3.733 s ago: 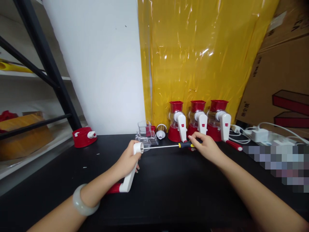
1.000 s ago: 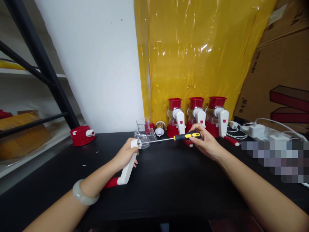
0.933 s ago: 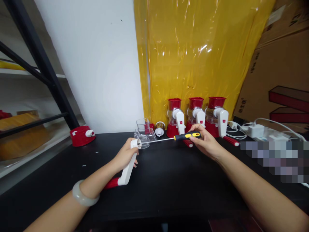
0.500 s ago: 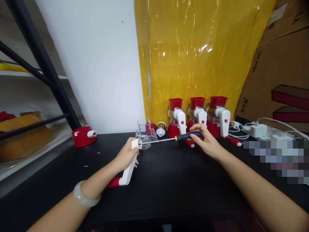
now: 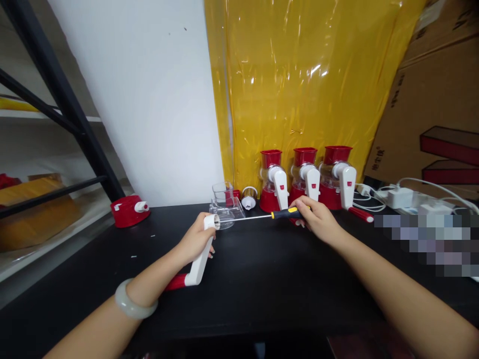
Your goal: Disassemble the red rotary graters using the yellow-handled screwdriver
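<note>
The left hand point(image 5: 194, 242) grips the white crank handle point(image 5: 200, 259) upright on the black table point(image 5: 262, 289), as before. The right hand point(image 5: 316, 222), fingers now rolled over the screwdriver point(image 5: 262, 217) grip, keeps its tip in the crank's socket, suggesting a screw is being turned; three red graters point(image 5: 305, 177) stand behind.

Both forearms bare, no sleeves in view anywhere up to the frame's bottom edge. No gloves. Left hand point(image 5: 194, 242) lower centre-left, right hand point(image 5: 318, 222) centre-right. Only item worn: a bangle point(image 5: 133, 301) on the left wrist, lower left of frame. Pale grey-green, translucent, jade-like, smooth thick round band, no clasp or markings visible. Right wrist carries nothing: no watch, no band. No rings visible on either hand. Nail detail too small to tell.
</note>
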Demonstrator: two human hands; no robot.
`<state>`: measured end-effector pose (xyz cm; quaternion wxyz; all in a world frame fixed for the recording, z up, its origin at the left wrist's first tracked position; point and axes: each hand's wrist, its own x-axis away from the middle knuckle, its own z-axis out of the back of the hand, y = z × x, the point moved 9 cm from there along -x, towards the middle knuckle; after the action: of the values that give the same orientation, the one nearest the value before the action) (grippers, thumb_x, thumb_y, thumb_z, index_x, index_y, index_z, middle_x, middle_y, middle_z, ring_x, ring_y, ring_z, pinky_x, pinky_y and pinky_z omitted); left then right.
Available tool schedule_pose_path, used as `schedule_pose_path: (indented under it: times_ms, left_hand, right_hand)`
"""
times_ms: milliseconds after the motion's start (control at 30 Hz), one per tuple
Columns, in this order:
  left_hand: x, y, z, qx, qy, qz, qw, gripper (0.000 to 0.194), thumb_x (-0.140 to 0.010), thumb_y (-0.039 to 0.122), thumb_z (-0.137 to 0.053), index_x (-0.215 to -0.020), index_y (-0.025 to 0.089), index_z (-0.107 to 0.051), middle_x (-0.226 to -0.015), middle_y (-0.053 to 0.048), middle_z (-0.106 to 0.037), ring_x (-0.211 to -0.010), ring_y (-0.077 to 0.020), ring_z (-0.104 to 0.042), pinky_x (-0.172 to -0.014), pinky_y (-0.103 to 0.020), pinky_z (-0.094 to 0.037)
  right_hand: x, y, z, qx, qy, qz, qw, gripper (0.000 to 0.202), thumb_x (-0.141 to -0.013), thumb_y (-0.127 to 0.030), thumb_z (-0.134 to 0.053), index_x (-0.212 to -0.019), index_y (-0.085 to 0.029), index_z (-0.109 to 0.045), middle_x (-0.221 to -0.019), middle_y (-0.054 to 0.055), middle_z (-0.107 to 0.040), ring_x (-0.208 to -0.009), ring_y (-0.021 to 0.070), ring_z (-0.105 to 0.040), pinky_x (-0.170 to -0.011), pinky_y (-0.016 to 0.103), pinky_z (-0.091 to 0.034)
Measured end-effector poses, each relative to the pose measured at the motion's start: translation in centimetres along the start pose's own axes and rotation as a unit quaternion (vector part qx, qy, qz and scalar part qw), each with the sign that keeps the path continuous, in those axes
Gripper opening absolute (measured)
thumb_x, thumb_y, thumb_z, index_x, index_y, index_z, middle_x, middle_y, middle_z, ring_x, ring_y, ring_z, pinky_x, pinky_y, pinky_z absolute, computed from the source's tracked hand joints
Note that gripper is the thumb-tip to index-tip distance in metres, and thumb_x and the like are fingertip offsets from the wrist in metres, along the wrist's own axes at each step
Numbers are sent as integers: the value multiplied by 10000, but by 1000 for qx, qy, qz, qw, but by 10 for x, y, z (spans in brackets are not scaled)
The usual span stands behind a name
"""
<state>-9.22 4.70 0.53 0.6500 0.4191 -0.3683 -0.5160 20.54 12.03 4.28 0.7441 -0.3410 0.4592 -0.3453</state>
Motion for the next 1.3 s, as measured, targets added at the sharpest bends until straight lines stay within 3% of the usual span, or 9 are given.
schedule_pose_path:
  times_ms: [100,200,333,433,600,800,1000,1067,1300]
  left_hand:
    - [-2,-1,3,1,2,1,1000,364,-739,171,-462,-1081,241,-355,-736,41,-505,-404,-129,-549,-359,-259,-471]
    - [-4,-2,4,4,1,5,1000,368,-745,179,-460,-1088,249,-348,-729,47,-510,-406,-124,-552,-368,-256,-480]
    - [-4,-2,2,-1,-2,2,1000,379,-732,167,-457,-1086,246,-345,-723,52,-507,-399,-118,-547,-360,-243,-472]
    - [-2,-2,0,-10,-7,1,1000,373,-734,166,-454,-1083,244,-348,-719,56,-501,-395,-121,-548,-352,-248,-472]
    - [-4,2,6,-7,11,-18,1000,386,-732,159,-464,-1092,244,-352,-714,56,-500,-403,-128,-559,-364,-266,-492]
    - [-6,4,10,8,22,-24,999,382,-734,168,-468,-1091,246,-352,-727,49,-505,-398,-133,-561,-361,-276,-491]
    - [-5,1,7,3,21,-24,999,406,-735,165,-468,-1113,250,-348,-718,52,-506,-405,-134,-564,-363,-275,-495]
    - [-7,0,8,9,22,-22,999,397,-735,171,-472,-1105,248,-350,-719,51,-507,-401,-136,-561,-355,-273,-489]
    - [-8,0,11,12,27,-13,999,393,-719,151,-466,-1085,248,-358,-711,57,-503,-394,-138,-560,-357,-280,-493]
  right_hand:
    - [1,-11,5,-42,16,49,998,302,-852,-499,-578,-986,-235,-522,-807,-8,-570,-585,111,-536,-563,265,-476]
    - [-1,-10,2,-133,-2,59,989,427,-756,-441,-710,-1058,-277,-457,-958,-1,-568,-684,127,-587,-600,281,-507]
    - [-3,5,-3,-172,-8,8,985,390,-827,-577,-565,-1011,-247,-471,-855,20,-617,-679,171,-631,-586,309,-512]
    - [-2,10,0,-66,9,-24,997,453,-903,-634,-356,-922,-211,-517,-613,5,-572,-511,161,-572,-504,296,-471]
    - [3,-14,11,-44,60,63,995,357,-844,-544,-574,-1034,-255,-487,-839,19,-600,-658,149,-580,-555,269,-488]
    - [4,-19,-1,-177,0,73,981,503,-732,-471,-732,-1093,-310,-420,-999,24,-590,-748,153,-587,-581,271,-493]
    - [4,-1,-1,-13,11,9,1000,393,-917,-593,-379,-994,-228,-502,-635,-9,-552,-499,140,-531,-472,273,-440]
    - [4,-1,-1,11,11,3,1000,361,-917,-570,-405,-965,-225,-503,-611,-29,-518,-463,121,-496,-462,262,-421]
    - [2,-15,-1,-74,-2,65,995,394,-767,-452,-698,-1041,-254,-497,-991,32,-568,-734,143,-601,-649,291,-521]
